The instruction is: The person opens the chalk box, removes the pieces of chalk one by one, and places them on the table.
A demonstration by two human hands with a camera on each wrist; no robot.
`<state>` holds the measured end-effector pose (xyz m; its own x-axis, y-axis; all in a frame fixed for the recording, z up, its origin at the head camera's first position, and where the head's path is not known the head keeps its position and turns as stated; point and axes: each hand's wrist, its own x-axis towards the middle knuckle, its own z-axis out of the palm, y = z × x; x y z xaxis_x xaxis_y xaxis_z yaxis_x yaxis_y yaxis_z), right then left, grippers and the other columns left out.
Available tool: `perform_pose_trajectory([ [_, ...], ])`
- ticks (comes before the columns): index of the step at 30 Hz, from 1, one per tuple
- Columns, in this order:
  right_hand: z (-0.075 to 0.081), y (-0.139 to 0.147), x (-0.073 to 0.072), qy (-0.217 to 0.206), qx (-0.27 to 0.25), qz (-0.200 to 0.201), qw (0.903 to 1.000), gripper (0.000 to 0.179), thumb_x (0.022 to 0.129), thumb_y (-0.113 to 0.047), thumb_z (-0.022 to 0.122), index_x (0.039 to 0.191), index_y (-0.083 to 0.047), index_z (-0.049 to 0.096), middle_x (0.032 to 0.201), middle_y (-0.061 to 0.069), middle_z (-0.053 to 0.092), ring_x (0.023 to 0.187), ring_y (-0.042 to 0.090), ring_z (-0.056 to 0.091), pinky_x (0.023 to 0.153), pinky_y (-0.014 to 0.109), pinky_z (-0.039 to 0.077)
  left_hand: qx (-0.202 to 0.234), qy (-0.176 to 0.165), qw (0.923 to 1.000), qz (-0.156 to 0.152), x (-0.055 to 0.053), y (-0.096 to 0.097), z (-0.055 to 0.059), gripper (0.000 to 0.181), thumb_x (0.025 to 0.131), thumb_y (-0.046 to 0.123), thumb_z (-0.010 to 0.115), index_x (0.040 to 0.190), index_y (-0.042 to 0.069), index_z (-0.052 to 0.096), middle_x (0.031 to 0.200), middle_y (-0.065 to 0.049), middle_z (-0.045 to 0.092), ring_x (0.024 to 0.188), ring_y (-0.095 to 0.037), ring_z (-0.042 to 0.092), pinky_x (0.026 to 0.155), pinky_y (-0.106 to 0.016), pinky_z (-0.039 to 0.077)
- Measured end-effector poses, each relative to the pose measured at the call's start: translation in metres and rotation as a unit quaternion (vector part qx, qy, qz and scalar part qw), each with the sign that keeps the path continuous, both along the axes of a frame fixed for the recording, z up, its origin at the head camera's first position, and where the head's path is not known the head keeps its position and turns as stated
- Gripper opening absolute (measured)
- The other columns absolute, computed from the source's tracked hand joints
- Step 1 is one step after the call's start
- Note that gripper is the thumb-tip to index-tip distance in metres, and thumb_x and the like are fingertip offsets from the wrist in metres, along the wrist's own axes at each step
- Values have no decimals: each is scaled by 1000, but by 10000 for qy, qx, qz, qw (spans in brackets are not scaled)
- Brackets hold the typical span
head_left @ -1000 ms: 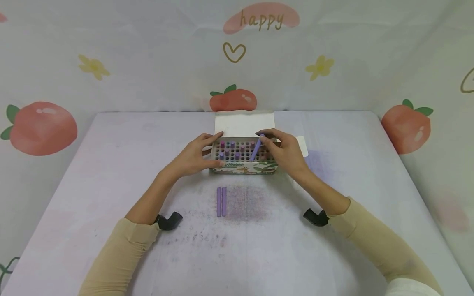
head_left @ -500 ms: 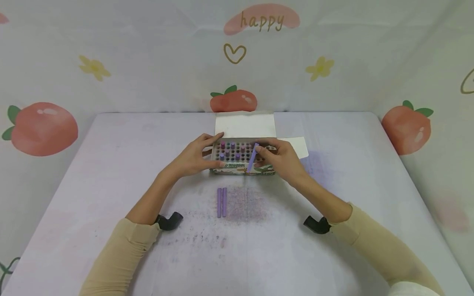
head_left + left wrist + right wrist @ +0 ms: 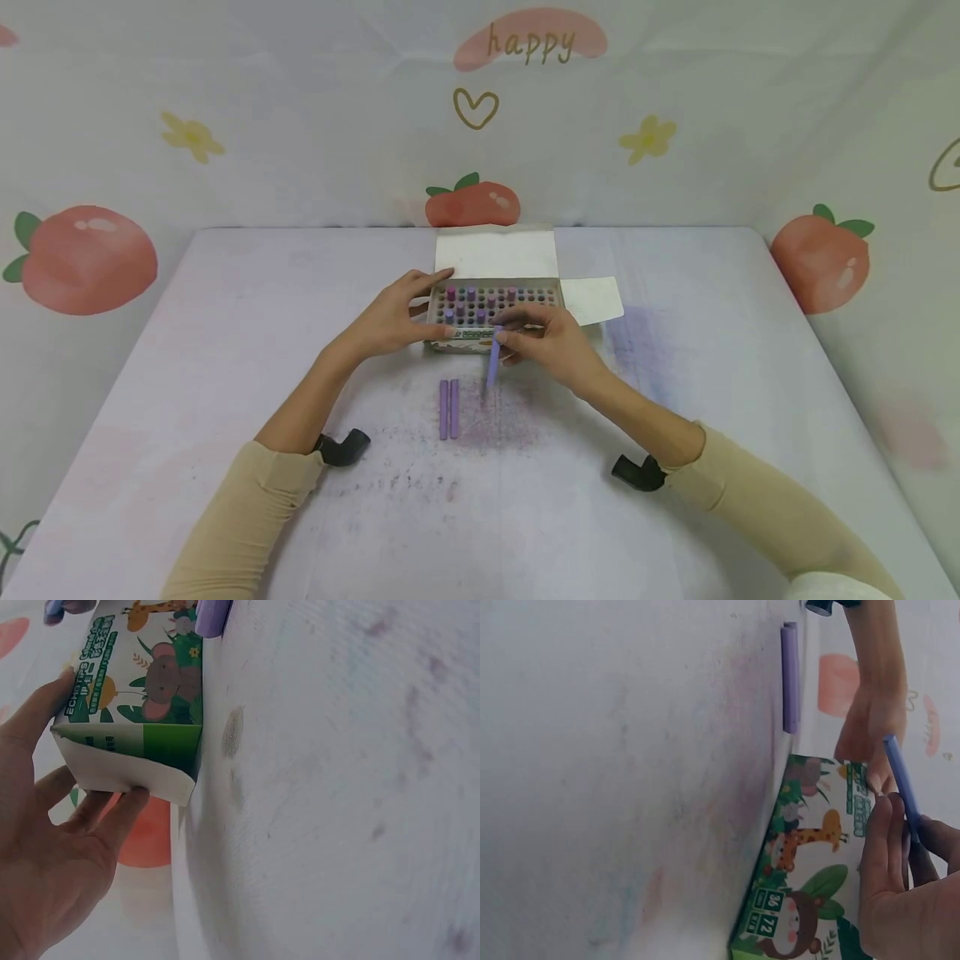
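A printed cardboard chalk box (image 3: 450, 343), its lid raised at the back, holds an insert of round holes with several purple and pink chalks in it. My left hand (image 3: 390, 315) grips the box's left end, thumb at the front and forefinger at the back; in the left wrist view its fingers touch the side flap (image 3: 124, 771). Between thumb and fingers my right hand (image 3: 551, 343) pinches a light purple chalk (image 3: 493, 357), held tilted in front of the box. Two purple chalks (image 3: 448, 409) lie side by side on the table nearer me.
The white-covered table (image 3: 375, 533) bears purple and pinkish chalk smudges in front of the box and to its right. An open white side flap (image 3: 592, 300) sticks out at the box's right end. A printed cloth (image 3: 315, 108) hangs behind.
My right hand has drawn the light purple chalk from above the holes towards me and to the left, past the box's front edge. The left hand stays in place.
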<state>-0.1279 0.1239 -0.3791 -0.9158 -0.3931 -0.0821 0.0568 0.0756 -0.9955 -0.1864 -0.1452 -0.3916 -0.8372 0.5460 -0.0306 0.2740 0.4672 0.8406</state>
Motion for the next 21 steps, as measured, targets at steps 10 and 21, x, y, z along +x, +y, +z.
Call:
perform_pose_trajectory([
  [10,-6,-6,7,-221,44,62,9997,26,91,-4,71,116,3,69,102,17,71,83,34,72,79,50,62,-11,-80,10000,50,1,1,1,87,83,23,83,156,18,35,131,-14,43,141,-39,35,112,-43,44],
  [21,-18,-14,9,-427,476,272,9976,28,91,-6,72,116,4,70,96,16,72,79,35,72,73,46,64,15,-139,9999,73,3,0,4,89,83,23,83,157,17,33,137,-16,42,141,-38,35,110,-40,46],
])
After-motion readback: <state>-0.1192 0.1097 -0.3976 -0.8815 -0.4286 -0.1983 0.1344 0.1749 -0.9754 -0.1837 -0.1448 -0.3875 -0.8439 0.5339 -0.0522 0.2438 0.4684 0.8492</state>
